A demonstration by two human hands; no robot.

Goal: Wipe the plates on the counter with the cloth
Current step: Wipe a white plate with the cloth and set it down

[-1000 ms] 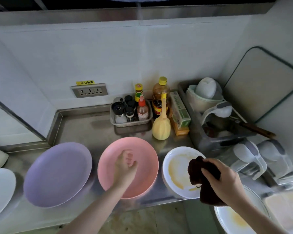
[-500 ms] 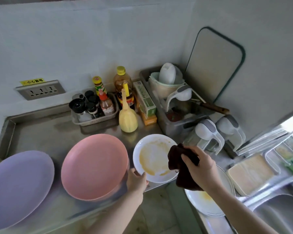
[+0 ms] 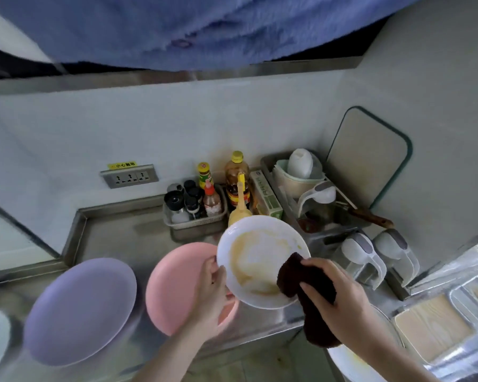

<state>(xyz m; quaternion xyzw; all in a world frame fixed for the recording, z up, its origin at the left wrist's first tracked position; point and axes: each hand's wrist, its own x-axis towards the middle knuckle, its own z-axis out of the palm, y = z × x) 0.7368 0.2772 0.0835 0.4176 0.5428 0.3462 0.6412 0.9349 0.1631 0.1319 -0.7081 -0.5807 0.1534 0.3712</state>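
Left hand (image 3: pixel 209 295): thumb on the inner rim, fingers curled behind — it grips the white plate (image 3: pixel 262 261) at its left edge, tilted above the counter (image 3: pixel 127 235). Right hand (image 3: pixel 340 300): fingers clenched around the dark brown cloth (image 3: pixel 305 282), which touches the plate's lower right, beside yellow smears. Pink plate (image 3: pixel 174 288) and purple plate (image 3: pixel 80 310) lie on the counter to the left.
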